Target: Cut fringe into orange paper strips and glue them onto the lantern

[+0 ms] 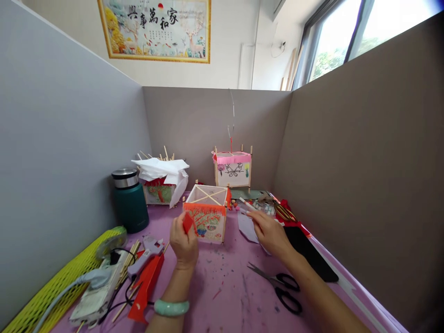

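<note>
My left hand (185, 245) is closed on a small folded piece of red paper (188, 223), in front of a square lantern (210, 222). The lantern has a stick frame, drawn side panels, an orange-red fringed strip along its top edge and crossed sticks over its open top. To the right, my right hand (268, 231) has its fingers pinched together above white paper (247, 226). A thin thing seems to stick out at the fingertips, too small to name. Just beyond them lies a white stick (247, 203). Black-handled scissors (277, 282) lie partly spread nearer me.
At left are a green bottle (130, 201), a power strip (100, 286), a purple glue gun (147, 256) and red paper (149, 286). Behind stand a pink-topped lantern (233, 171) and a lantern under white paper (161, 169). A black slab (310, 254) lies at right; grey partitions surround the table.
</note>
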The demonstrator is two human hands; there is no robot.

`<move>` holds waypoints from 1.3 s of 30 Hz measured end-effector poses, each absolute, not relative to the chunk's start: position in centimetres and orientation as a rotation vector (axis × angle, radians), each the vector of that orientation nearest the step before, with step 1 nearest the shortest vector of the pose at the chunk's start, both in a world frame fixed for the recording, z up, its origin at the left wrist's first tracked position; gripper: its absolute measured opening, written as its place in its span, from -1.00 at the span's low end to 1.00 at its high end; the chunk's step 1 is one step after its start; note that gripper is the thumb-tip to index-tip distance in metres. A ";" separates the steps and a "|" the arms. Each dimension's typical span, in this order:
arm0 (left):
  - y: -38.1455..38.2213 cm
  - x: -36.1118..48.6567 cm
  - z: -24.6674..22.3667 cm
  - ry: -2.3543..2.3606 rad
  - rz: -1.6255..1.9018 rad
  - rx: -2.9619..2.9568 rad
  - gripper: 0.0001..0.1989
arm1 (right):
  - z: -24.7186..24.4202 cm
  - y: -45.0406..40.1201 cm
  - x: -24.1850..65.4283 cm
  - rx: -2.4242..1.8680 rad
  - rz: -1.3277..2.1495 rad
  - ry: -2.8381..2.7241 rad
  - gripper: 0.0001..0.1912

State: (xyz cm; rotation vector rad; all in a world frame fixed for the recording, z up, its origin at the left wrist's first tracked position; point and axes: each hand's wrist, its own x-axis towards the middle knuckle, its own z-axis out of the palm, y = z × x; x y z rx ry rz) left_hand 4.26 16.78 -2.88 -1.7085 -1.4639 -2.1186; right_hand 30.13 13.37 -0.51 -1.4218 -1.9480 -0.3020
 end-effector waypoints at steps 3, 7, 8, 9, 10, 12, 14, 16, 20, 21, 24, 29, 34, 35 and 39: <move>15.9 6.6 -1.2 -1.394 -1.926 -2.028 -0.68 | -3.3 8.8 31.2 -1.487 -0.312 -1.909 -0.66; 16.2 10.5 1.8 -1.632 -1.633 -2.147 -0.69 | -6.7 4.0 31.4 -1.486 -0.395 -1.907 -0.68; 16.5 11.2 2.3 -1.662 -1.563 -2.161 -0.72 | -7.4 3.3 31.2 -1.490 -0.420 -1.906 -0.69; 16.7 11.8 2.8 -1.689 -1.506 -2.160 -0.75 | -7.9 2.7 31.1 -1.489 -0.447 -1.904 -0.69; 16.8 12.2 3.1 -1.710 -1.468 -2.152 -0.78 | -8.3 2.2 31.0 -1.482 -0.473 -1.904 -0.69; 16.9 12.2 3.4 -1.724 -1.448 -2.142 -0.81 | -8.9 1.8 30.8 -1.457 -0.511 -1.925 -0.69; 16.8 11.6 3.6 -1.678 -1.488 -2.186 -0.82 | -9.3 1.7 30.8 -1.436 -0.526 -1.950 -0.68; 16.6 10.3 3.6 -1.589 -1.556 -2.268 -0.83 | -9.5 1.8 30.9 -1.434 -0.520 -1.965 -0.69; 16.6 7.2 3.3 -1.468 -1.771 -2.327 -0.84 | -10.0 1.9 31.1 -1.446 -0.494 -1.980 -0.70; 16.6 6.4 3.2 -1.467 -1.818 -2.330 -0.83 | -10.1 1.9 31.2 -1.449 -0.489 -1.982 -0.70; 16.4 3.6 3.2 -1.492 -1.909 -2.416 -0.78 | -10.2 1.9 31.2 -1.454 -0.490 -1.986 -0.70; 14.9 -3.7 4.3 -1.918 -1.658 -2.069 -0.62 | -10.4 2.0 31.4 -1.434 -0.493 -2.002 -0.70; 12.8 -8.8 1.6 -2.289 -0.476 -1.972 -0.77 | -10.6 2.1 31.6 -1.416 -0.515 -2.017 -0.70; 12.5 -9.0 0.7 -2.277 -0.379 -1.977 -0.77 | -10.5 2.1 31.5 -1.413 -0.519 -2.017 -0.70; 11.8 -8.3 -2.1 -2.233 -0.213 -1.962 -0.71 | -10.3 2.0 31.3 -1.415 -0.524 -2.019 -0.70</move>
